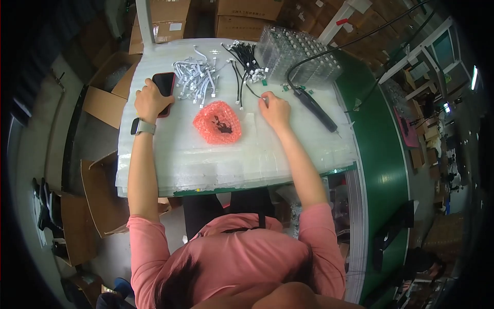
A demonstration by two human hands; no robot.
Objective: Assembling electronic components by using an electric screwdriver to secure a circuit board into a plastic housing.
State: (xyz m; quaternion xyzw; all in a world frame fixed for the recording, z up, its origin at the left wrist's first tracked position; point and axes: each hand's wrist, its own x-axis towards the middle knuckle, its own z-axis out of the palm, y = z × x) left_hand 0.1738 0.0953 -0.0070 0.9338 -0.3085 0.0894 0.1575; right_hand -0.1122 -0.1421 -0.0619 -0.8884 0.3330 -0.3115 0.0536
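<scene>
My left hand (149, 100) grips a dark smartphone (164, 82) with a red edge, lying at the left side of the table. Its fingers are on the left edge and the thumb reaches across to the right one. Right of the middle, my right hand (275, 109) has its fingers curled in a pinch at the end of a thin black cable (249, 87). That cable leads back to a bundle of black cables (246, 54) with white connectors. Between my hands sits an opened pink bubble-wrap bag (203, 126) with small dark parts inside. A pile of white-grey cables (195, 77) lies beyond it.
A black pen-shaped electric screwdriver (316, 110) with a cord rests on the right. Behind it stand stacked clear plastic trays (296, 54), with small green boards (301, 88) before them. The table (206, 167) is covered in white foam sheeting. Cardboard boxes (108, 100) flank its left side.
</scene>
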